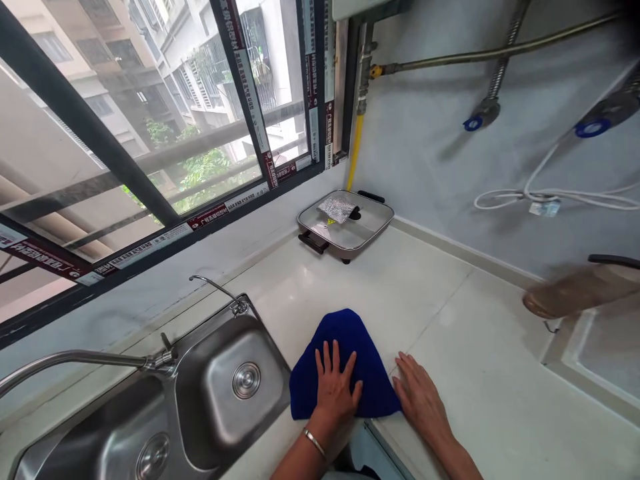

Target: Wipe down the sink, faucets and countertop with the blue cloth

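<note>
A dark blue cloth [345, 333] lies flat on the white countertop, just right of the sink. My left hand [336, 383] rests on it, fingers spread and palm down, with a bracelet at the wrist. Beside the cloth's right corner, my right hand [419, 392] lies palm down on the counter with its fingers stretched out. Its fingertips are close to the cloth's edge; I cannot tell whether they touch it. Neither hand grips anything.
A double steel sink [220, 393] with a faucet [100, 359] fills the left. At the back corner stands an electric pan [367, 223] with a glass lid and a silvery packet on top. A brown object [565, 297] sits at right. Pipes and a white cable [500, 195] hang on the wall.
</note>
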### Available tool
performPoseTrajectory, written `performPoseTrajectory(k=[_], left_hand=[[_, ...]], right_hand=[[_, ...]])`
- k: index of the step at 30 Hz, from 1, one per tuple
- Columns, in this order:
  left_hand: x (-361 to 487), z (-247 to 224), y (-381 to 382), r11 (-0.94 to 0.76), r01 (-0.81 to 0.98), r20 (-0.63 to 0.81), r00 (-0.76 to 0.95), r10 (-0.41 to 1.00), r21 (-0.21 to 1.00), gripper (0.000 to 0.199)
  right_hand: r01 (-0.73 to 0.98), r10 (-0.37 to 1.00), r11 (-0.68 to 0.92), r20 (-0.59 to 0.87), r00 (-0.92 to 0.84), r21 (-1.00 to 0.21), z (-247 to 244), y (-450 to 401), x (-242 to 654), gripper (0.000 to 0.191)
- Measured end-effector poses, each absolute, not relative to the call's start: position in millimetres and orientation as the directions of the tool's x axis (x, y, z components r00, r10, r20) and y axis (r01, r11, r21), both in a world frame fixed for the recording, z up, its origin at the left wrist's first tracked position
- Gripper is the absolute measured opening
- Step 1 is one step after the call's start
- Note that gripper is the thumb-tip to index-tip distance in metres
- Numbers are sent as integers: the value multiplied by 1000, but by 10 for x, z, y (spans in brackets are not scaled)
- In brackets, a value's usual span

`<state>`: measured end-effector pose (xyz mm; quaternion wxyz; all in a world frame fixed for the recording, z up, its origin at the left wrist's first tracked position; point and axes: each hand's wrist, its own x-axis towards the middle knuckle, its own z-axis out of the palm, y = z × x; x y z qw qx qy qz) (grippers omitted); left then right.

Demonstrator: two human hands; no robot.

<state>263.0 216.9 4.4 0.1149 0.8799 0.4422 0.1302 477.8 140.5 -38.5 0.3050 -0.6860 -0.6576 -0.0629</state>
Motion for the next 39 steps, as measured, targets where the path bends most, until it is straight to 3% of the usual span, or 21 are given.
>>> performPoseTrajectory(k=[11, 24, 31, 39], left_hand=[[1915, 12, 3109, -430, 880, 169, 401, 901, 204, 62], [1599, 50, 5109, -118, 985, 174, 96, 980, 125, 60], [2051, 39, 5313, -188, 969, 108, 172, 979, 162, 64], [3104, -1, 4294, -516, 796, 163, 490, 856, 316, 67]], right_hand=[[955, 913, -34, 378, 150, -296, -408, 1297, 4761, 59], [959, 934, -67, 322, 158, -276, -379, 1320, 4818, 59], [959, 944, -92, 284, 171, -269, -356, 1323, 4832, 61], [953, 932, -85, 314, 180, -292, -318, 1321, 4814, 59]])
